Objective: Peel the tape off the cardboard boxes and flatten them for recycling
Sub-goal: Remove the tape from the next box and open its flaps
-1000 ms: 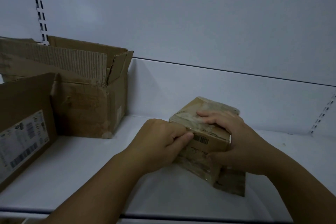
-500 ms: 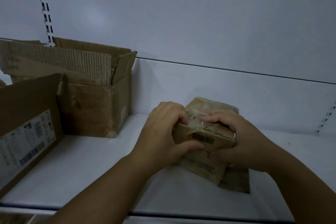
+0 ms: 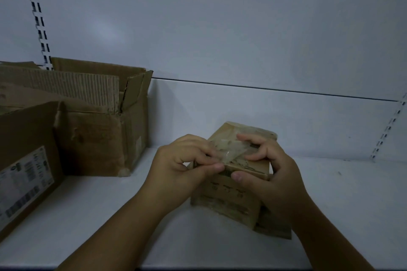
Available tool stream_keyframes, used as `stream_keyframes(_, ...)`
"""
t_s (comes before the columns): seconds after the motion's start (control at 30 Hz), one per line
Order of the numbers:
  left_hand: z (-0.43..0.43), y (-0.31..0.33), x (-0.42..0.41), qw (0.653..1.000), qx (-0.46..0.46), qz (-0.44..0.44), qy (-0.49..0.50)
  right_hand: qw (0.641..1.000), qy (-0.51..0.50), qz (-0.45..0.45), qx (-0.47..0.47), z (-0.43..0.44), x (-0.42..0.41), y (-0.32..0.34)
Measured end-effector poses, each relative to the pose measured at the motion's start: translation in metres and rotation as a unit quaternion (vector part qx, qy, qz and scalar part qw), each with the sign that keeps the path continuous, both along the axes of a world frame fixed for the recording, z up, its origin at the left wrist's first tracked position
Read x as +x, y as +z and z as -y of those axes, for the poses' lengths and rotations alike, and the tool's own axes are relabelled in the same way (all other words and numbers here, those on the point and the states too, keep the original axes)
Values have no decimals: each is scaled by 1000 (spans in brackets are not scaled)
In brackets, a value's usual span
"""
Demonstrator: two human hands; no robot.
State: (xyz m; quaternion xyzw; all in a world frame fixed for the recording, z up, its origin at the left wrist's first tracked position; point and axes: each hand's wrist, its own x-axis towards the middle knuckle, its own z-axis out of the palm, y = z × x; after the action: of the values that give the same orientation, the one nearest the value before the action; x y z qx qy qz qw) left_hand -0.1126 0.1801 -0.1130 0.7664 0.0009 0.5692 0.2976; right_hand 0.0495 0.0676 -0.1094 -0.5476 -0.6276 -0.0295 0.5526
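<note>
A small brown cardboard box (image 3: 229,202) stands on the white shelf, wrapped in clear tape. My left hand (image 3: 182,165) pinches a lifted strip of clear tape (image 3: 231,152) at the box's top front edge. On the box's right side my right hand (image 3: 266,171) grips it, thumb on the front face and fingers curled over the top. The box's right side is hidden behind that hand.
A large open cardboard box (image 3: 99,130) stands at the left against the back wall. In front of it, at the far left, another box (image 3: 24,167) shows a white shipping label. The white shelf (image 3: 352,200) stretches to the right; slotted uprights run up the wall.
My left hand has risen from the box's front face to its top edge and has pulled a strip of clear tape up. My right hand has stayed on the box.
</note>
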Motion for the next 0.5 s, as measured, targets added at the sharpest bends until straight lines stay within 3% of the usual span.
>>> stream_keyframes(0.13, 0, 4, -1, 996, -82, -5, -35, 999, 8, -19, 33, -2, 2, -3)
stream_keyframes(0.3, 3, 9, 0, 967, -239, 40, -77, 999, 24, -32, 29, -5, 5, -5)
stream_keyframes(0.4, 4, 8, -3, 966, -235, 15, -104, 998, 29, -36, 40, -5, 6, -6)
stream_keyframes(0.5, -4, 6, -10, 966, -224, -72, -110, 997, 47, -38, 46, -2, 10, -6)
